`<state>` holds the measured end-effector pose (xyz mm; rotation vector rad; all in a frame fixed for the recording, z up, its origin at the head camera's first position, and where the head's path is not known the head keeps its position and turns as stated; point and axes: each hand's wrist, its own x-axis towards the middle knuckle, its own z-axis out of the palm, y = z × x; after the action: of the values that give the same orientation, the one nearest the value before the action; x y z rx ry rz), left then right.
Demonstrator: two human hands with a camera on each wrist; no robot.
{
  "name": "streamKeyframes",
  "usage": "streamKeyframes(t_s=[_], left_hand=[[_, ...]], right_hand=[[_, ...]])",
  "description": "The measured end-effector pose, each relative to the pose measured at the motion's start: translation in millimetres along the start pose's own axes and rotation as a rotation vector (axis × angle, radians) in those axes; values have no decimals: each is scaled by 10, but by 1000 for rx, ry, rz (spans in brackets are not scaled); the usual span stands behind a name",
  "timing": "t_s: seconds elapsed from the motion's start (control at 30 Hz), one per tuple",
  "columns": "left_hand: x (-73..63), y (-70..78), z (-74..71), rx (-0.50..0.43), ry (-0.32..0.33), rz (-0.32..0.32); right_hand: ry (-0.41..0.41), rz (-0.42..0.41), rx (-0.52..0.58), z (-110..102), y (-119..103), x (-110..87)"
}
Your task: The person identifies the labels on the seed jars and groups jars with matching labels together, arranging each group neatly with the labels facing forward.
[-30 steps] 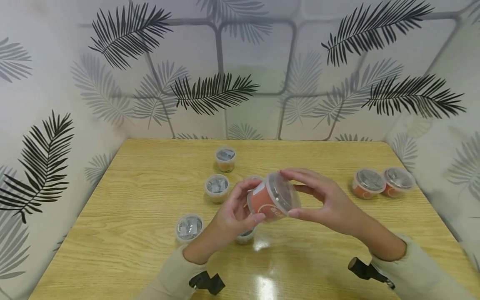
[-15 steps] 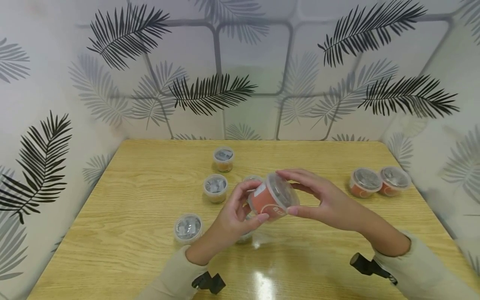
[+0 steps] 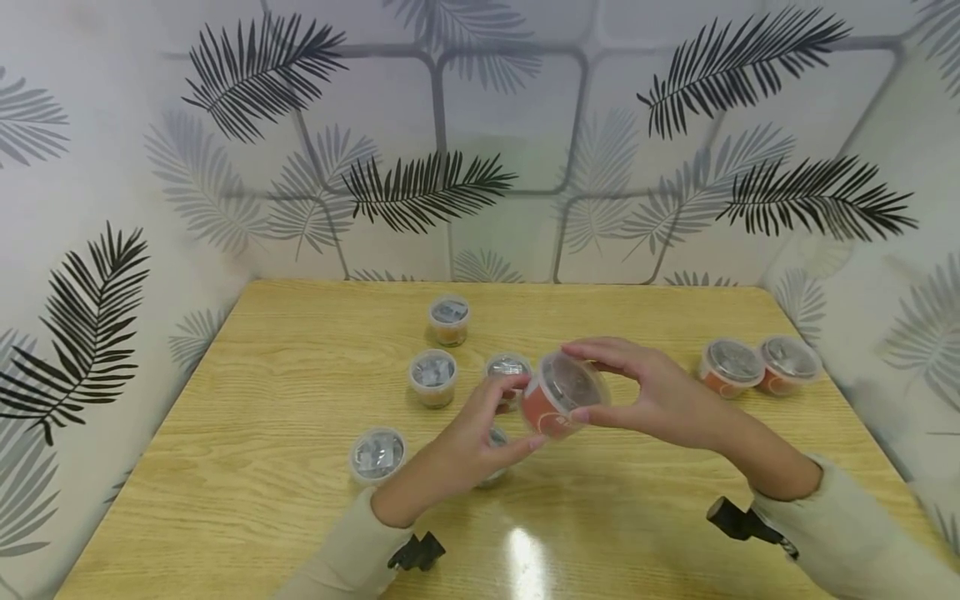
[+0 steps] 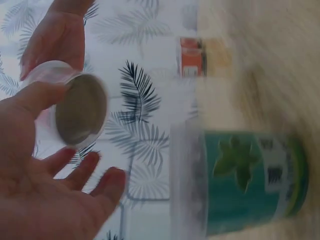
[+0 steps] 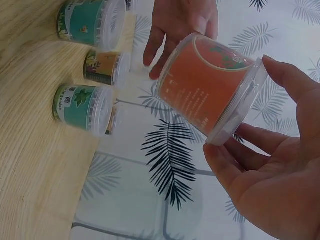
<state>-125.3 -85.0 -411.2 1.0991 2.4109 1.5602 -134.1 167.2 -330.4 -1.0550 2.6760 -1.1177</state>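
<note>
My right hand [image 3: 667, 400] holds a clear-lidded plastic tub with an orange-red label [image 3: 547, 410], tilted above the table. In the right wrist view, my thumb and fingertips [image 5: 214, 152] pinch opposite sides of the rim of its lid [image 5: 240, 102]. My left hand [image 3: 468, 433] stands beside the tub's base with thumb and fingers spread apart. From the left wrist, the thumb [image 4: 42, 97] overlaps the tub's round base [image 4: 82, 112], while the other fingers of the left hand [image 4: 50, 185] extend away from it.
Several lidded tubs stand left of centre on the wooden table [image 3: 247, 400], among them a back one [image 3: 450, 320], a middle one [image 3: 432, 379] and a front-left one [image 3: 377, 456]. Two orange-labelled tubs [image 3: 731, 367] stand side by side at the right. A leaf-patterned wall rises behind.
The tub has shifted slightly right with my right hand, away from the left palm. My left hand's fingers have come off the tub's side, uncovering a tub behind it.
</note>
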Motion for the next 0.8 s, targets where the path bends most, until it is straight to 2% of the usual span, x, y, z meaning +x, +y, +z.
streamKeyframes(t_s=[0.13, 0.27, 0.43, 0.63, 0.8], left_hand=[[-59, -11, -75, 309, -98, -75], [-95, 5, -128, 487, -187, -155], [-115, -4, -145, 542, -247, -243], [-140, -27, -161, 567, -258, -268], [-152, -32, -179, 573, -276, -285]], right_hand=[[-7, 25, -101, -21, 136, 12], [-20, 72, -179, -75, 334, 46], [-64, 140, -190, -175, 563, 73], [-101, 178, -203, -276, 820, 92], [-140, 270, -174, -361, 1068, 75]])
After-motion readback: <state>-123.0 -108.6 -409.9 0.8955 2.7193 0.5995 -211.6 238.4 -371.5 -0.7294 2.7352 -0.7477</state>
